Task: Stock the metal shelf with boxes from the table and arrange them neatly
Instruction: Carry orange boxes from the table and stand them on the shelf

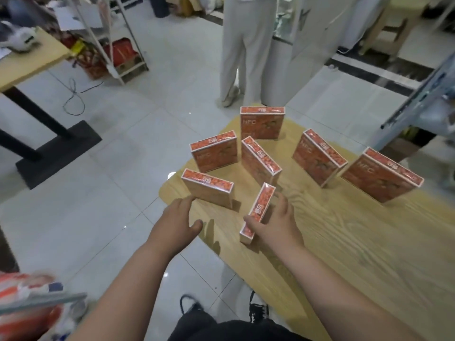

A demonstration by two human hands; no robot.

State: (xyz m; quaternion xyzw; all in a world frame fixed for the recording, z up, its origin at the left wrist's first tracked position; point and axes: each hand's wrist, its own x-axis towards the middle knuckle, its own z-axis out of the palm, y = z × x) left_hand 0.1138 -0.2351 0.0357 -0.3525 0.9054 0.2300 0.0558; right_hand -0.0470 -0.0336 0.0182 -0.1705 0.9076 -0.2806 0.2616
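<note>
Several orange boxes stand on edge on the wooden table (344, 242). My right hand (275, 225) is shut on the nearest box (259, 207), thumb on its left face and fingers on its right face. My left hand (177, 219) hovers open at the table's left edge. Its fingertips are close to the near end of a second box (206, 187); I cannot tell whether they touch it. Further back stand other boxes: one at the middle (261, 159), one at the far edge (262, 123) and one at the right (382, 174).
A person in pale trousers (246, 57) stands just beyond the table. A grey metal frame (418, 94) leans in at the right. A grey shelf edge (41, 301) with red and white packs shows at bottom left. A desk (29, 60) and a white rack (123, 45) stand at the far left.
</note>
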